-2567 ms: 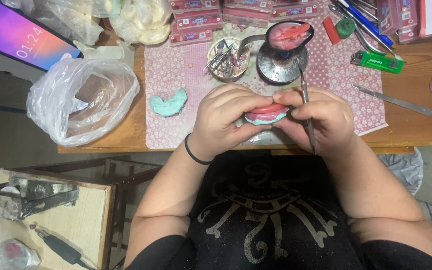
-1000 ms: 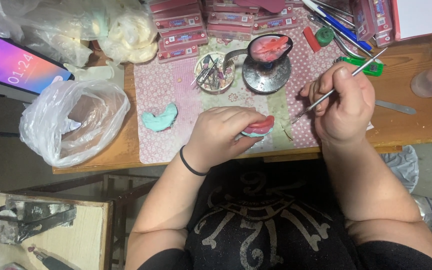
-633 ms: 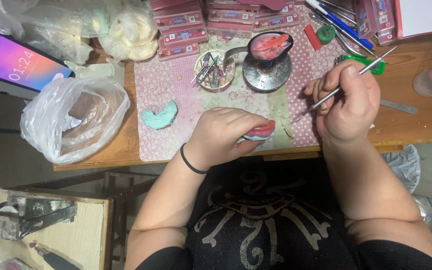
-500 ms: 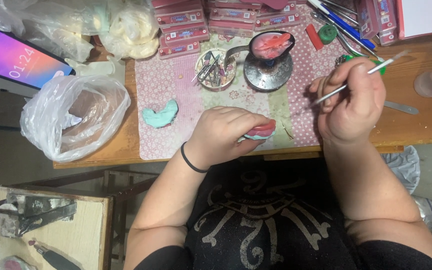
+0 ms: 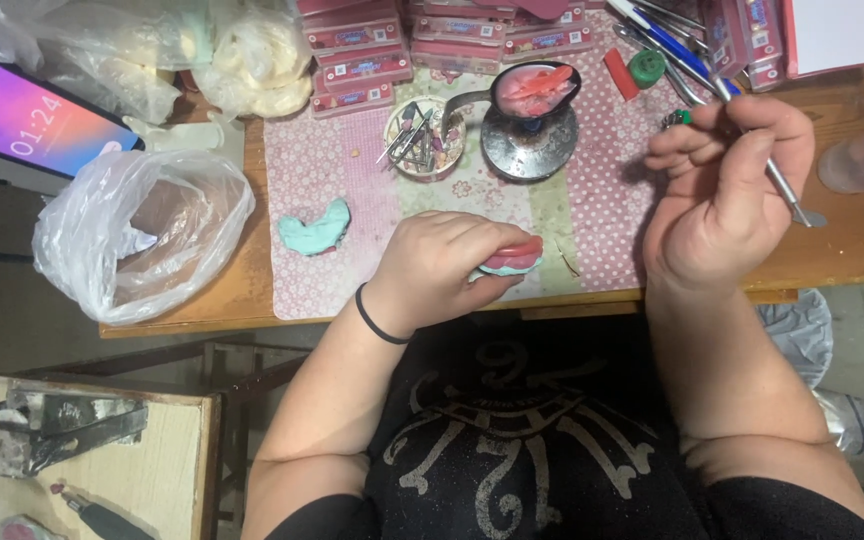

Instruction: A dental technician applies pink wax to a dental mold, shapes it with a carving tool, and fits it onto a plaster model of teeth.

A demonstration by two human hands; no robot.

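A person seated at a wooden table (image 5: 252,290) is gripping a pink-and-teal dental cast (image 5: 514,257) in the left hand (image 5: 442,262), fingers closed around it, just above the table's near edge on a patterned mat (image 5: 592,220). The right hand (image 5: 727,190) is hovering over the mat's right side, fingers pinched on a thin metal tool (image 5: 782,185) whose flat tip is pointing toward the right end of the table.

Behind the left hand, a small round dish (image 5: 420,140) is holding a cluster of metal burs. Beside it, a dark ladle (image 5: 535,90) filled with pink wax is sitting over a round metal burner (image 5: 529,148). A teal cast (image 5: 314,228) is lying on the mat's left edge. At the table's left end, a clear plastic bag (image 5: 137,235) is gaping open; what is in it cannot be made out. Flat pink boxes (image 5: 362,45) are lining the far edge, with pens (image 5: 662,35) near the far right corner.
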